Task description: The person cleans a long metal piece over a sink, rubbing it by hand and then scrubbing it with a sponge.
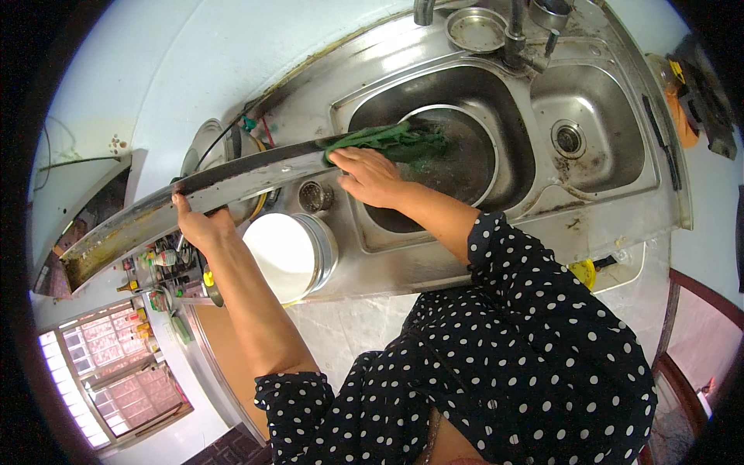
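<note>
My left hand (204, 228) grips the lower edge of a long, grimy metal panel (244, 185) with a raised rim, held tilted over the counter. Brownish grease coats the panel's far left end. With my right hand (372, 174) I press a dark green wet cloth (401, 139) against the panel's right end. The cloth's loose part hangs over a round metal basin (459, 180) of dark water. That basin sits in the larger bowl of a stainless steel sink (517, 192). The panel's right end is hidden by the cloth.
A faucet (514, 43) and a round metal dish (475, 29) stand behind the sink. The smaller sink bowl (616, 133) is on the right. A white bucket (282, 256) and a small metal strainer cup (314, 196) are on the counter (372, 270), below the panel.
</note>
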{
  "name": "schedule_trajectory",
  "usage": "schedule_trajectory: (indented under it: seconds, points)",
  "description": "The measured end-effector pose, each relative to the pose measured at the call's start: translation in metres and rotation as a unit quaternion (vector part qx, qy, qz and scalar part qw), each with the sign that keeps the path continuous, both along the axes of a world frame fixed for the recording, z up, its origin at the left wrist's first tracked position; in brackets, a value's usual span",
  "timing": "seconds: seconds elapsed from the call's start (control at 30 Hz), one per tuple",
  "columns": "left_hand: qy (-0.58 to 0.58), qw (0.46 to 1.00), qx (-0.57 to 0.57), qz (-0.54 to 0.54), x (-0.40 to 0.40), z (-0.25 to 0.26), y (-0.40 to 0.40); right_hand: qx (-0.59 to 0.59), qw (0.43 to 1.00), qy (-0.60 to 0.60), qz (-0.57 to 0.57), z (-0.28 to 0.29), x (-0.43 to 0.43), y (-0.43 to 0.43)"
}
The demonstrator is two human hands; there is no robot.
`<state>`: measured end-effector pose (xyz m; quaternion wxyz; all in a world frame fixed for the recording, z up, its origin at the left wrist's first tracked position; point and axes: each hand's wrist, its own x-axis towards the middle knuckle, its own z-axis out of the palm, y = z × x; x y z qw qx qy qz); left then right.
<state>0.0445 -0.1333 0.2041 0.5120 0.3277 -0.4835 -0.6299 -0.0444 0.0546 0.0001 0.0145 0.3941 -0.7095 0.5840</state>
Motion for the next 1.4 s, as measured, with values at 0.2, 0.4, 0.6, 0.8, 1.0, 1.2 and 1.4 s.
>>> schedule_trajectory:
  seconds: [0.2,0.4,0.6,0.8,1.0,1.2,1.4]
  points:
    - [0.017,0.999,0.019,-0.031,0.006,0.002,-0.003,0.238,0.971,-0.021,0.005,-0.065,-0.027,0.032]
    - [0.023,0.998,0.002,-0.055,-0.004,0.001,0.002,0.255,0.950,-0.178,-0.038,-0.065,-0.041,0.023]
    - [0.023,0.999,0.005,-0.048,-0.012,0.006,0.009,0.021,0.980,-0.189,-0.058,-0.034,-0.011,0.001]
    - [0.027,0.999,0.003,-0.036,-0.008,0.010,0.011,0.152,0.978,-0.138,0.029,-0.086,-0.052,0.037]
    - [0.014,1.000,-0.003,-0.006,-0.012,0.009,0.023,0.055,0.969,-0.236,0.054,-0.039,-0.031,0.022]
    - [-0.002,1.000,0.013,0.003,-0.004,0.012,0.010,0.033,0.927,-0.367,0.066,-0.064,-0.047,0.017]
    - [-0.009,1.000,0.013,-0.002,-0.005,0.011,0.014,0.179,0.926,-0.326,0.061,-0.092,-0.074,0.040]
